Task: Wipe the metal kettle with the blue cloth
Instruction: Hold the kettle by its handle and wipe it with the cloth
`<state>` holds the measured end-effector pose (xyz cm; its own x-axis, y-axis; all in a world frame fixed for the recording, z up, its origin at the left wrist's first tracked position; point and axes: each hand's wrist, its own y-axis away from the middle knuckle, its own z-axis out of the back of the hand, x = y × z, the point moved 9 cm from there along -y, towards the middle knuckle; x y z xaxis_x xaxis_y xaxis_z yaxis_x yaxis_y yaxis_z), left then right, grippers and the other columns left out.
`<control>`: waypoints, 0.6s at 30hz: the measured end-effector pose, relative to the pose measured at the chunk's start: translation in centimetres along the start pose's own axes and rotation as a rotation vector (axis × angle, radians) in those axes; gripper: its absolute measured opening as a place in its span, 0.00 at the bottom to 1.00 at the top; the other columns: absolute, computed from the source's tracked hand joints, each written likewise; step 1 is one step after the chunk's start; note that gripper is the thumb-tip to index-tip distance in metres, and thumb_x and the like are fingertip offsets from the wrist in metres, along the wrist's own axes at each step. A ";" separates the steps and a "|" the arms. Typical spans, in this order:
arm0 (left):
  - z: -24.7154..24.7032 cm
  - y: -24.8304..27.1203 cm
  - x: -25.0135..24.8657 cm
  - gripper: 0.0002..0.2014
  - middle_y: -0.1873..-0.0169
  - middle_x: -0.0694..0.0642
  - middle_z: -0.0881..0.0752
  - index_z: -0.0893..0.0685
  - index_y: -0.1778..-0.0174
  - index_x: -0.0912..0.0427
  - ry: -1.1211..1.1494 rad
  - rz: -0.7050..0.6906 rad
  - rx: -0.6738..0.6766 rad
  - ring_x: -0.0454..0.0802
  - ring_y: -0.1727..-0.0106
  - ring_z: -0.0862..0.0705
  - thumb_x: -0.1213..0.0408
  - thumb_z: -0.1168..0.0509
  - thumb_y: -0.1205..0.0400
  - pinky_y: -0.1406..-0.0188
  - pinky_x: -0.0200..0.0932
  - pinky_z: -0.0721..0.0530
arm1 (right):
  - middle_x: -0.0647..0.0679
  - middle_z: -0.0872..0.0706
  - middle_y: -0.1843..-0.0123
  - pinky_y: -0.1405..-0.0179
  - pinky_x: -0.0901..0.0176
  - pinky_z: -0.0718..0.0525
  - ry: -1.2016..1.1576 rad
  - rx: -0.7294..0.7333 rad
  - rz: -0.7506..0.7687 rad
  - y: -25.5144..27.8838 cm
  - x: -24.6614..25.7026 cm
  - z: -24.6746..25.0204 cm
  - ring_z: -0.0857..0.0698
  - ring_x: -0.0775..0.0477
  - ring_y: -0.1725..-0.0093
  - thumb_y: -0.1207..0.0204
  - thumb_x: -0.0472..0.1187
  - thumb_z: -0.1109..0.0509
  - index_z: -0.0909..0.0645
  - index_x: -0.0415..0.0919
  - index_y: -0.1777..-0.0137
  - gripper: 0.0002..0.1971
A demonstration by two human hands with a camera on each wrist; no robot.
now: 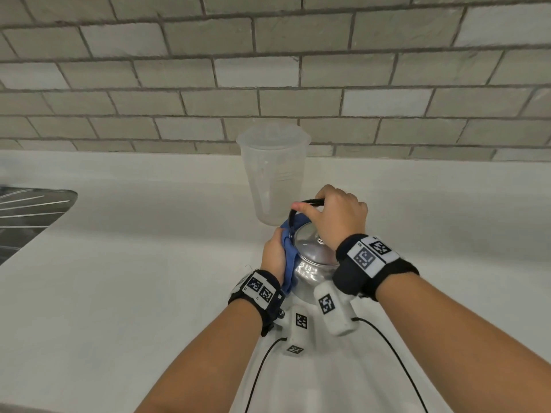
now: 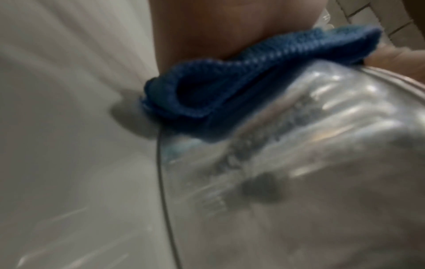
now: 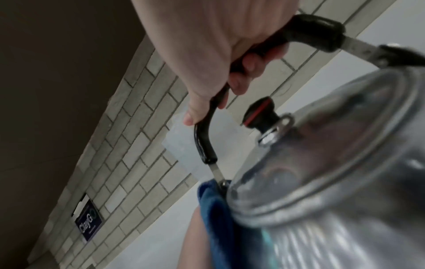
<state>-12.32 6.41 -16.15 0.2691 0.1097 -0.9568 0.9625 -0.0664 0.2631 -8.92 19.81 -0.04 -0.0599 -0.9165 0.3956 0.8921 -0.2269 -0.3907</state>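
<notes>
Left hand [image 1: 272,254] fingers pressing crumpled blue cloth [image 1: 288,254] against shiny metal kettle's [image 1: 313,271] side; right hand [image 1: 340,217] fingers curling around its black handle [image 1: 310,201].

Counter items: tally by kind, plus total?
Metal kettle: 1
Blue cloth: 1
Clear plastic pitcher: 1
Total: 3
Left hand presses the cloth on the kettle; right hand grips its black handle.
</notes>
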 end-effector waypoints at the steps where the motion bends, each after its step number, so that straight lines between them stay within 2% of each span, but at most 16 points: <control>1: -0.2 0.4 -0.5 0.14 0.45 0.63 0.16 0.18 0.54 0.50 -0.016 -0.019 0.009 0.60 0.44 0.18 0.48 0.46 0.18 0.30 0.70 0.21 | 0.47 0.14 0.55 0.51 0.50 0.26 -0.025 0.028 -0.015 -0.2 -0.2 0.0 0.18 0.42 0.53 0.30 0.72 0.39 0.21 0.43 0.49 0.31; 3: -0.2 0.5 -0.4 0.13 0.46 0.62 0.17 0.19 0.57 0.47 -0.036 -0.037 0.019 0.59 0.45 0.19 0.50 0.47 0.16 0.30 0.68 0.21 | 0.50 0.15 0.61 0.59 0.55 0.23 -0.085 0.094 -0.066 -0.5 -1.0 -0.1 0.18 0.44 0.59 0.27 0.69 0.39 0.23 0.45 0.47 0.27; 5: -0.3 0.4 -0.5 0.13 0.47 0.62 0.18 0.20 0.59 0.46 -0.044 -0.046 0.005 0.58 0.45 0.20 0.52 0.47 0.14 0.31 0.66 0.22 | 0.53 0.20 0.69 0.68 0.58 0.28 -0.128 0.124 -0.128 -0.6 -2.2 0.0 0.21 0.47 0.67 0.25 0.67 0.39 0.25 0.47 0.47 0.23; 7: -0.6 0.7 -0.6 0.13 0.51 0.60 0.17 0.20 0.59 0.47 -0.032 -0.049 0.036 0.58 0.46 0.20 0.53 0.47 0.14 0.32 0.65 0.21 | 0.52 0.21 0.70 0.72 0.58 0.29 -0.198 0.155 -0.200 -0.5 -3.5 0.0 0.22 0.49 0.71 0.23 0.63 0.38 0.25 0.48 0.47 0.18; 9: -0.7 0.9 -0.5 0.13 0.55 0.56 0.17 0.20 0.60 0.47 -0.041 -0.043 0.039 0.58 0.46 0.20 0.52 0.47 0.14 0.32 0.65 0.21 | 0.51 0.20 0.61 0.67 0.58 0.27 -0.341 0.192 -0.277 -0.5 -4.7 -0.4 0.21 0.48 0.66 0.22 0.57 0.35 0.25 0.48 0.46 0.14; 11: -0.8 1.2 -0.4 0.14 0.55 0.56 0.17 0.20 0.60 0.48 -0.044 -0.038 0.035 0.58 0.47 0.20 0.52 0.47 0.14 0.33 0.65 0.20 | 0.51 0.20 0.49 0.54 0.56 0.23 -0.517 0.179 -0.336 -0.8 -5.8 -0.9 0.19 0.45 0.53 0.22 0.51 0.32 0.24 0.47 0.48 0.10; 13: -0.9 1.6 -0.4 0.14 0.53 0.58 0.17 0.19 0.59 0.50 -0.036 -0.052 -0.012 0.57 0.48 0.19 0.53 0.46 0.13 0.34 0.64 0.20 | 0.49 0.19 0.42 0.43 0.52 0.21 -0.670 0.146 -0.396 -1.0 -6.6 -1.3 0.19 0.42 0.44 0.23 0.46 0.30 0.22 0.46 0.50 0.06; 15: -1.0 2.3 0.0 0.13 0.52 0.59 0.16 0.19 0.52 0.55 -0.020 -0.113 -0.074 0.55 0.49 0.18 0.54 0.47 0.12 0.34 0.61 0.20 | 0.45 0.19 0.42 0.44 0.54 0.23 -0.770 0.147 -0.449 -0.9 -6.9 -1.5 0.20 0.44 0.45 0.22 0.43 0.30 0.18 0.42 0.45 0.09; 16: -1.1 3.0 0.3 0.12 0.51 0.56 0.15 0.19 0.49 0.54 -0.001 -0.153 -0.111 0.51 0.50 0.17 0.56 0.47 0.11 0.37 0.56 0.18 | 0.45 0.18 0.44 0.46 0.57 0.25 -0.799 0.157 -0.461 -0.8 -6.9 -1.5 0.21 0.46 0.46 0.22 0.43 0.31 0.17 0.39 0.42 0.12; 18: -1.2 4.7 0.6 0.10 0.52 0.45 0.16 0.21 0.47 0.45 0.027 -0.204 -0.156 0.39 0.49 0.18 0.58 0.49 0.10 0.43 0.38 0.22 | 0.49 0.17 0.53 0.49 0.58 0.27 -0.810 0.185 -0.441 -0.5 -6.5 -1.3 0.21 0.48 0.48 0.20 0.44 0.32 0.16 0.36 0.41 0.14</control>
<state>-7.62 7.37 -15.36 0.0674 0.1322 -0.9889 0.9901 0.1133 0.0827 -9.54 25.43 -3.49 -0.1416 -0.2364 0.9613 0.9242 -0.3796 0.0427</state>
